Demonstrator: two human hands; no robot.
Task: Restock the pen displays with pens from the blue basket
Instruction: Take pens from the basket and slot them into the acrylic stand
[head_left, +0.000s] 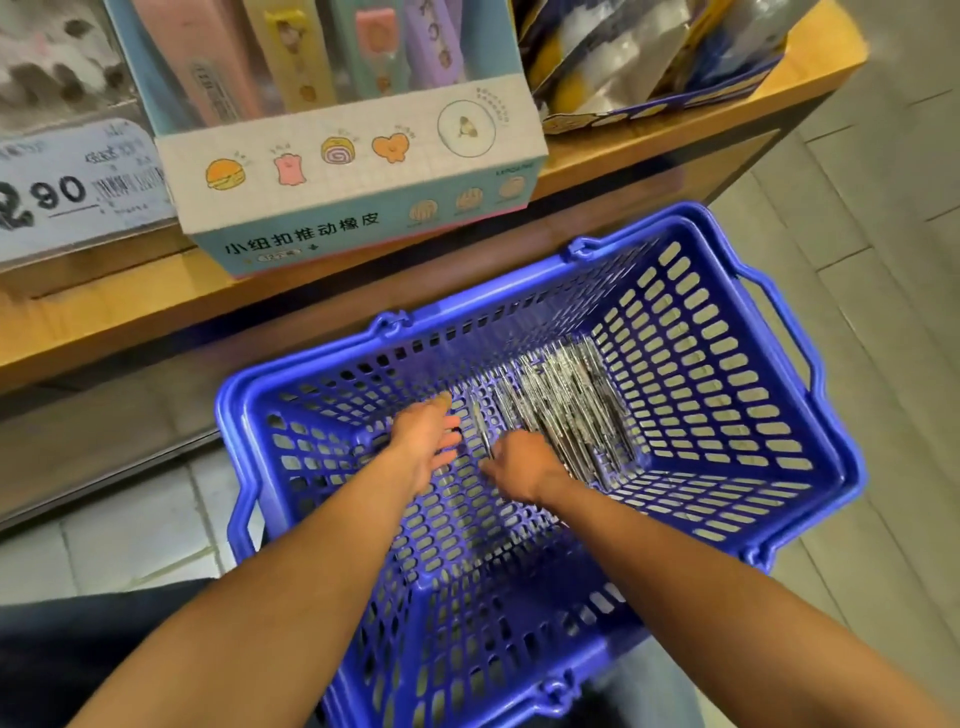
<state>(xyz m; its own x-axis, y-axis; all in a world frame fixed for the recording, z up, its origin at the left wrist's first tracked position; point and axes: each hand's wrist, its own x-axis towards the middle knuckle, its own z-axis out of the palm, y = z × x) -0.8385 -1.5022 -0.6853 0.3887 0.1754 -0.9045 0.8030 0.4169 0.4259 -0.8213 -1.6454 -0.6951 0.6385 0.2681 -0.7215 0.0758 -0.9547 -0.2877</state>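
Blue basket (727, 395) on tiled floor (883, 312), below wooden shelf (675, 140). Both hands inside basket, at its bottom. Pens (571, 405) in clear wrappers piled along bottom, toward right wall. Left hand (428, 436) spread, fingers straight, beside pile. Right hand (519, 467) knuckles-up at near end of pile, fingers bent down among pens; grip hidden. One pen (480, 426) lies apart, between hands. On shelf: eraser box (353, 176) with cartoon food drawings, price tag (78, 182) left, foil packs (649, 52) right.
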